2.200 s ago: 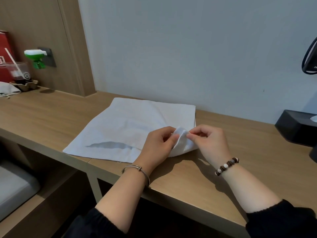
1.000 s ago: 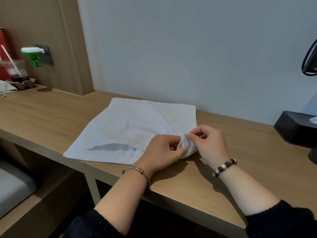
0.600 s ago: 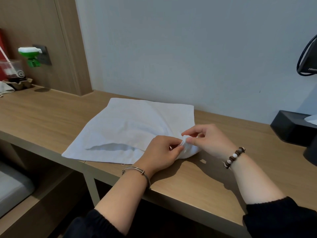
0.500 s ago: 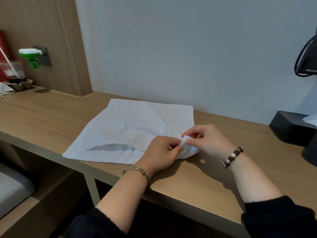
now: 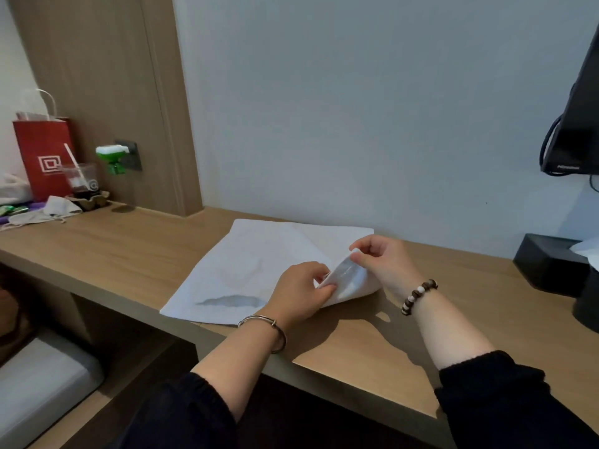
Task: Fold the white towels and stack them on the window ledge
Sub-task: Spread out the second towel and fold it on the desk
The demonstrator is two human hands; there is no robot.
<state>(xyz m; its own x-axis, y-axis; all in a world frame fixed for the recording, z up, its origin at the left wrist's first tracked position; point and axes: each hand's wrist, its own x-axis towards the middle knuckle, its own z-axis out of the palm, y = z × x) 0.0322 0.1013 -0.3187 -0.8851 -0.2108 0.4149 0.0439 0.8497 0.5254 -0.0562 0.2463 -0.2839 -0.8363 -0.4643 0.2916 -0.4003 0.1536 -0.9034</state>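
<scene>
Our left hand (image 5: 298, 293) and right hand (image 5: 385, 264) both pinch the white towel (image 5: 252, 264) corner, lifted off the wooden ledge (image 5: 113, 254) by the pale wall (image 5: 324, 124).

I am seeing soft, cool, dim light falling from above. The right hand (image 5: 382, 264) is throwing a blurry-edged shadow onto the desk (image 5: 129, 251) toward me, and the space beneath is sinking into darkness. The white towel (image 5: 259, 264) is washing out. The wide lens is bending the wood panel (image 5: 107, 92) and monitor (image 5: 583, 108) at the edges.
</scene>
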